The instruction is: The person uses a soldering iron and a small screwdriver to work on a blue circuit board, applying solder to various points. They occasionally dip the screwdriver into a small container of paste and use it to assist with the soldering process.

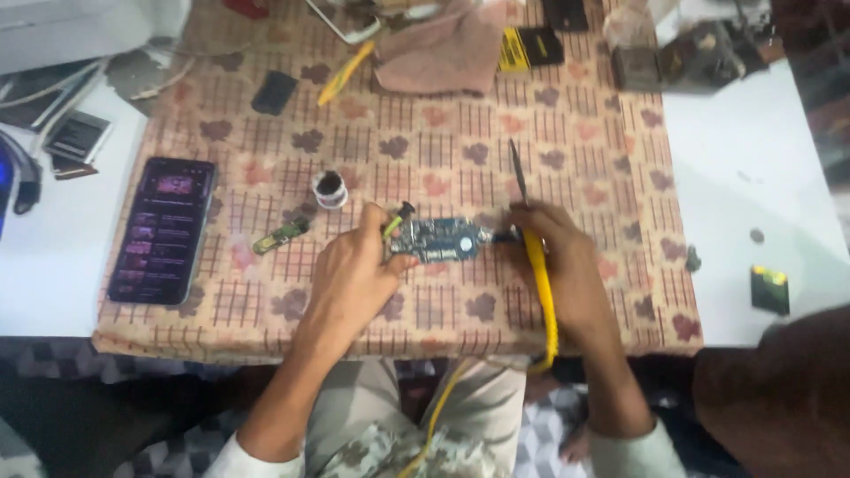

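A small blue circuit board (440,241) lies on a patterned checked cloth (567,159). My left hand (354,270) pinches the board's left end and also holds a thin green-tipped tool (397,220) against it. My right hand (558,257) grips a yellow-handled soldering iron (537,270), its tip touching the board's right end. The iron's yellow cord (443,407) runs down over my lap. A pair of dark tweezers (518,173) sticks up from behind my right hand.
A smartphone (164,228) with a lit screen lies at the left. A small round tin (330,188), a little green board (281,236), a yellow tool (345,73), a brown rag (443,49) and several black parts sit farther back. A battery (769,288) rests on the white table at the right.
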